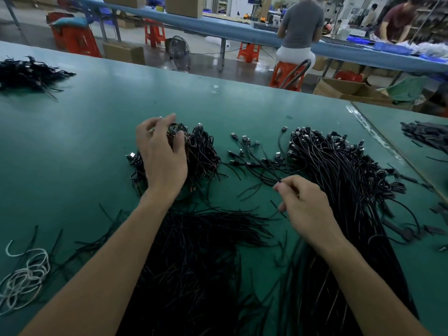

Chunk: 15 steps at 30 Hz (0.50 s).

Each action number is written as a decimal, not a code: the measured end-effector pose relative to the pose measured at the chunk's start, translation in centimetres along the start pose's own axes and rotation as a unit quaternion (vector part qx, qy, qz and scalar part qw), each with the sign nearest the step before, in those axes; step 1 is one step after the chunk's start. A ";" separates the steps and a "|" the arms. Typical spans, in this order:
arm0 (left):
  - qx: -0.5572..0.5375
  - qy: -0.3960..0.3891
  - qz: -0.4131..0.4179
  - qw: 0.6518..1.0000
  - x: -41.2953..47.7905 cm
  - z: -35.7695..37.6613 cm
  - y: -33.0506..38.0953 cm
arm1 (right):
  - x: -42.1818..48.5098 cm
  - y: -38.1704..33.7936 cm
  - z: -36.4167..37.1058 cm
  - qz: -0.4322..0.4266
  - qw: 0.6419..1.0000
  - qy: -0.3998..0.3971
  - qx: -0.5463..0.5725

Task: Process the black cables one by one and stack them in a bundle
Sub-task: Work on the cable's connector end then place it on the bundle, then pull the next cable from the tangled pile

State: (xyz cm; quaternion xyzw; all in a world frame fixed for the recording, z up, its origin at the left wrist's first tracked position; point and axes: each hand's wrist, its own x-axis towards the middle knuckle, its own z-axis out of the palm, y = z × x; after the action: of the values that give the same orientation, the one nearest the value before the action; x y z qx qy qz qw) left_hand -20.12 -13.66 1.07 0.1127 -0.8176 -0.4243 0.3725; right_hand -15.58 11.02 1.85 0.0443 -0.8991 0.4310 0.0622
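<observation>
Head view, nearest first: between your forearms lies a dark near heap (pixel 194 267) of black cable tails, spreading toward you across the green table (pixel 80 132), with white cord loops (pixel 26 280) off at your left elbow.

Next out, your right hand (pixel 306 207) is closed in a pinch, thumb and forefinger gripping the tail of a single cable (pixel 271 174). Its long axis runs away from that pinch, up and to the left, toward the loose cables (pixel 244 146) whose plugs lie fanned out on the table (which plug belongs to it I cannot tell). Just to the right of this hand sits the unsorted pile (pixel 344 180), plugs at its far end, tails toward you.

Farther still, and to the left, your left hand (pixel 162 154) is clamped over the bundle (pixel 201 154), fingers curled across its top and thumb pressed into its side.

So the relation that matters: the hands are well apart, the bundle lies left of and beyond the pinched cable, and the cable already points roughly that way. As I judge it, the right hand, being the nearer one, should draw the cable free and swing it leftward until it lies along the bundle under the left hand's grip.

Beyond all this, a far heap (pixel 26 73) of black cable sits at the table's far left.
</observation>
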 end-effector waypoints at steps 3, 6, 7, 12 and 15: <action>-0.040 0.000 0.138 0.990 -2.9 -0.7 0.3 | -1.5 -2.6 -0.3 -0.056 0.995 -0.046 0.066; -0.061 -0.182 0.245 0.950 -6.4 -0.8 0.7 | -2.9 -4.2 -0.4 -0.110 0.980 -0.116 0.117; -0.060 -0.220 0.254 0.940 -7.2 -0.6 0.8 | -3.3 -4.5 -0.4 -0.132 0.974 -0.141 0.115; -0.187 -0.195 0.073 0.960 -8.1 -0.8 1.4 | -5.1 -5.1 -1.3 -0.192 0.962 -0.162 0.102; -0.237 -0.127 0.016 0.963 -7.5 -1.3 1.7 | -4.8 -4.7 -2.1 -0.183 0.969 -0.064 0.154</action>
State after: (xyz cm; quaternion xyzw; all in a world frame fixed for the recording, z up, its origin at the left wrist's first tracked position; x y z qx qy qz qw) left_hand -13.73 -9.64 -1.01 -0.0465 -0.7362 -0.6108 0.2878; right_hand -10.02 9.81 6.08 0.2442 -0.8008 0.5418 0.0744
